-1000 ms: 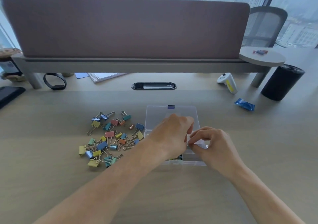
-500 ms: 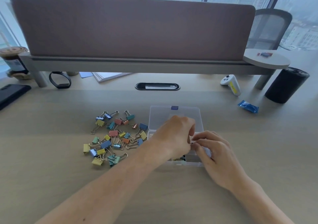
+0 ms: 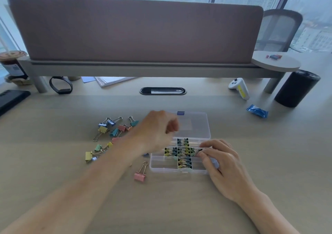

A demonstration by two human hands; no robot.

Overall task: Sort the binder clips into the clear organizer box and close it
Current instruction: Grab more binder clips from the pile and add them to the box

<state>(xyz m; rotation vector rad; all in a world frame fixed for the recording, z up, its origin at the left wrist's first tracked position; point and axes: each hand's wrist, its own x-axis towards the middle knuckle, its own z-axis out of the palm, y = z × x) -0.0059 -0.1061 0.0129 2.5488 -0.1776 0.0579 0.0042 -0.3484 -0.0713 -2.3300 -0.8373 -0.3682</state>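
Office desk beside a high window, hazy city towers beyond, with a grey divider screen [image 3: 134,30] across the back. The pale wood counter [image 3: 53,189] carries the following.

1. Clear organizer box [image 3: 161,169], one, at counter centre. Its lid [image 3: 197,126] lies flat behind it with the blue latch tab [image 3: 181,113] at the far edge, judged so placed to leave every cell open from above. Five cells hold small clips and form a cross. Clips per cell are too small to count.

2. Loose binder clips [image 3: 111,131], pastel, scattered left of the box within reach of the left hand. About thirteen can be counted, and others may lie under the forearm.

3. Pink clip [image 3: 140,175], one, apart from the heap and near the box's front-left corner. Probably next to go in.

4. Left hand [image 3: 158,135], blurred, fingers curled, above the box's rear-left corner. Whether it carries anything cannot be told.

5. Right hand [image 3: 224,163], at the box's right side. Thumb and forefinger are narrowed on a small dark clip [image 3: 200,150] at the right end of the middle row, seemingly seating it.

Sundries, one each: black cylinder [image 3: 296,88], white controller [image 3: 239,88], blue packet [image 3: 257,110], black wristband [image 3: 61,85], paper stack [image 3: 111,80], mesh chair [image 3: 280,30].

Status: sorting part done, lid not yet closed.
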